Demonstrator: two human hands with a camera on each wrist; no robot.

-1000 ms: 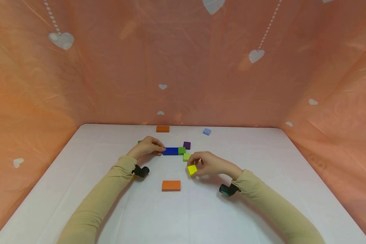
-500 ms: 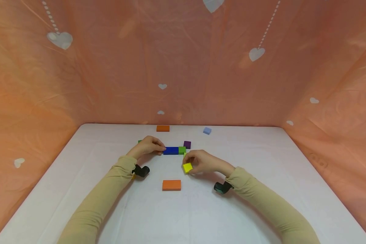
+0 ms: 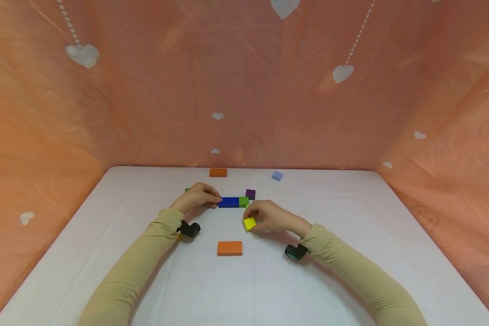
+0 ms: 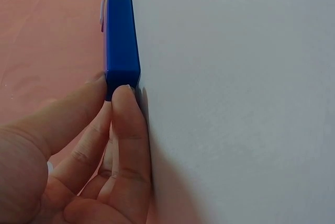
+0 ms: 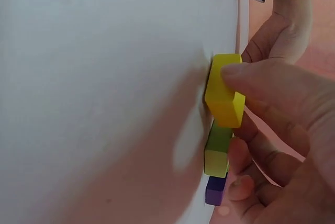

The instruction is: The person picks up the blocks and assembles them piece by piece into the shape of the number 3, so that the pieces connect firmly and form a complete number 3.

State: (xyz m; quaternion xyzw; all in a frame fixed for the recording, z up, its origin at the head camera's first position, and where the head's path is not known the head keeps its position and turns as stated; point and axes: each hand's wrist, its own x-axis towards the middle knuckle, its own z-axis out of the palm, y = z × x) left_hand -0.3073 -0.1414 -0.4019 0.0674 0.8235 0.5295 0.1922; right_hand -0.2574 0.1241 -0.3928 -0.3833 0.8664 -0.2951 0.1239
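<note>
My left hand [image 3: 197, 195] pinches the left end of a long blue block [image 3: 229, 202] between thumb and fingers. Against the block's right end sits a small green block [image 3: 243, 202]. My right hand [image 3: 270, 215] holds a yellow block [image 3: 250, 224] between thumb and fingers, slightly turned and close over the white tabletop. In the right wrist view a lime green block [image 5: 215, 163] lies just beyond the yellow one; in the head view the right hand hides most of it. A purple block [image 3: 250, 194] stands behind the green block's right corner.
An orange block [image 3: 230, 248] lies on the near side of the hands, another orange block [image 3: 218, 172] near the table's far edge. Right of that is a light blue block [image 3: 277, 175]. A dark green block [image 3: 187, 189] shows partly behind the left hand. Something yellow-orange [image 3: 179, 237] peeks from under the left wrist.
My right hand has moved a little left with the yellow block, now covering most of the lime block. The left hand has stayed on the blue block.
</note>
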